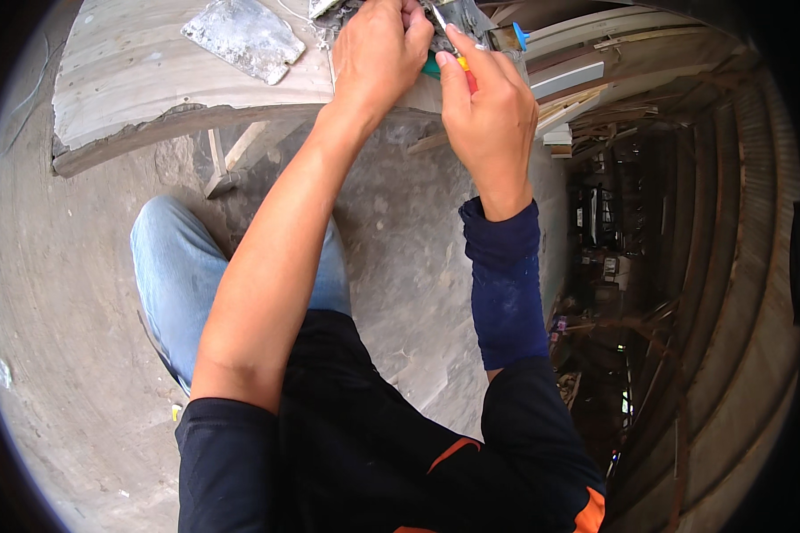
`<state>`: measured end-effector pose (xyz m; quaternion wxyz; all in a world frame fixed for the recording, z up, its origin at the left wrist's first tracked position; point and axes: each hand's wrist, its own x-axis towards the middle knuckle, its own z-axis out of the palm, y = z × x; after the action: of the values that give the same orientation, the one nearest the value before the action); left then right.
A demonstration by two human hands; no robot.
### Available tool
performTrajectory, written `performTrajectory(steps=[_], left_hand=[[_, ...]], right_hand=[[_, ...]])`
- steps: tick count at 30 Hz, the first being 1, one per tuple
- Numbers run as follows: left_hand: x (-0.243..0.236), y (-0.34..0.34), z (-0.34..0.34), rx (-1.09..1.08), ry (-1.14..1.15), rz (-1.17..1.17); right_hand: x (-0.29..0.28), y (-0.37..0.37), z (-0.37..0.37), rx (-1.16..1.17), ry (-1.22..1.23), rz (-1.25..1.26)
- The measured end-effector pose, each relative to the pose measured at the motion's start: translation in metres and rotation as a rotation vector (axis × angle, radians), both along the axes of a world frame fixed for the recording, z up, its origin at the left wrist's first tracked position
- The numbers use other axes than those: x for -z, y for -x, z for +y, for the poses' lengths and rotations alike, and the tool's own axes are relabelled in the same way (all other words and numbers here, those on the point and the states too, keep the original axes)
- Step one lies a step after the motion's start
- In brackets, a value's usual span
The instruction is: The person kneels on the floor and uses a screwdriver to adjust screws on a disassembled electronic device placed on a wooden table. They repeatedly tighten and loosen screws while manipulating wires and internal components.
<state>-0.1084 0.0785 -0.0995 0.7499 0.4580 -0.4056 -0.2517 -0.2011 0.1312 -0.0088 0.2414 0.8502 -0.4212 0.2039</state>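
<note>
My right hand (489,102) is closed round a screwdriver-like tool with a red and yellow handle (470,80). Its thin metal shaft (440,16) points up and left, toward the fingers of my left hand (378,51). Those fingers are curled together at the top edge of the view; what they grip is hidden. Around both hands lies a grey, crusted piece, cut off by the picture's edge. Between the hands, a bit of something green (431,65) shows. On the wooden board (133,84) left of my left hand rests a flat scraper-like plate (244,40), smeared with grey.
The board has a ragged near edge, with wooden legs (231,164) below it. A small blue piece (519,36) sits right of my right hand. Stacked timber strips (587,80) stand beyond it. My jeans-clad knee (173,244) is under the board, above a concrete floor (71,293).
</note>
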Motion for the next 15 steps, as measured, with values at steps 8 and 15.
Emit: performTrajectory(steps=[8, 15], left_hand=[[0.001, 0.001, 0.003, -0.001, -0.058, -0.056], [0.005, -0.001, 0.004, -0.123, 0.017, 0.021]], right_hand=[[0.011, 0.000, 0.001, 0.075, 0.106, 0.147], [0.023, -0.022, 0.005, 0.188, 0.143, 0.118]])
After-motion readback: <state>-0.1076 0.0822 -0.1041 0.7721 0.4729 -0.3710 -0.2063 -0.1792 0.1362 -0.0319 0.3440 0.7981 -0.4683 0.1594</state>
